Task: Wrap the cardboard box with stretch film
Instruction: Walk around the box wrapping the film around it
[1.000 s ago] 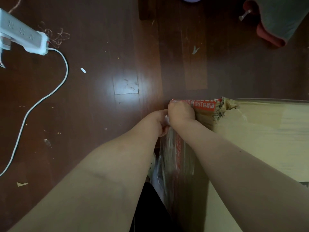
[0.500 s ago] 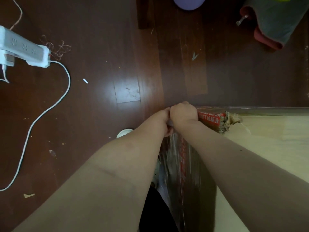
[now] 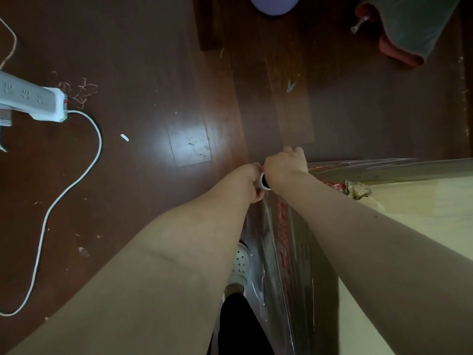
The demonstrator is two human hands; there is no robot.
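A large cardboard box (image 3: 419, 201) with red printed tape and a torn corner fills the lower right. Clear stretch film (image 3: 384, 167) runs along its far top edge and hangs down its near side. Both hands meet just off the box's far left corner around the film roll, whose white core end (image 3: 263, 181) shows between them. My left hand (image 3: 252, 180) grips the roll from the left, its fingers mostly hidden. Over the roll's top, my right hand (image 3: 285, 163) curls its fingers.
Dark wooden floor with scraps of debris. A white power strip (image 3: 33, 101) and its cable (image 3: 76, 180) lie at the left. A purple object (image 3: 273, 5) and a grey-red cloth (image 3: 407, 29) sit at the far edge. A white shoe (image 3: 239, 265) stands beside the box.
Both hands carried the roll away from the box corner, farther forward, stretching film along the box's far top edge. The roll's core end now shows between the hands.
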